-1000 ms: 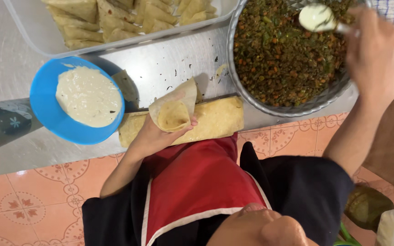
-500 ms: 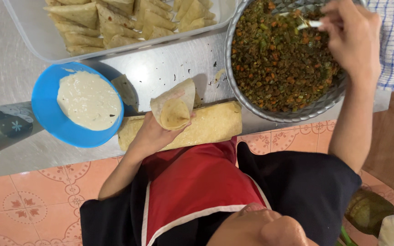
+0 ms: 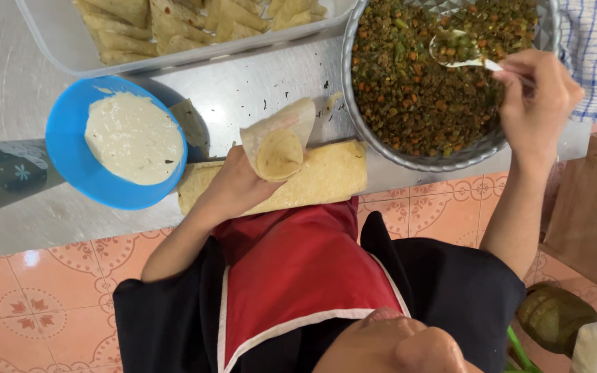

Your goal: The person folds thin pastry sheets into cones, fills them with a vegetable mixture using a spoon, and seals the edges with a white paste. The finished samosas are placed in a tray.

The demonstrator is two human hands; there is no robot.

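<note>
Steel spoon [image 3: 461, 52], gripped in the right hand [image 3: 537, 97], scoops filling in the bowl [image 3: 416, 155]; left hand [image 3: 233, 186] fingers clamp the open cone [image 3: 279, 141] above the table, awaiting a steady tip-in.

The pale, thin pastry sheet folded into an open cone [image 3: 279, 141] sits upright in the left hand [image 3: 233, 186], its mouth facing up and empty, near the frame's centre. The white plastic spoon [image 3: 461, 52], at about one o'clock from the cone, is gripped by the right hand [image 3: 537, 103]; its bowl is heaped with filling and lies tilted in the brown minced filling flecked with orange and green [image 3: 416, 83] inside the round metal bowl [image 3: 423, 160].
</note>
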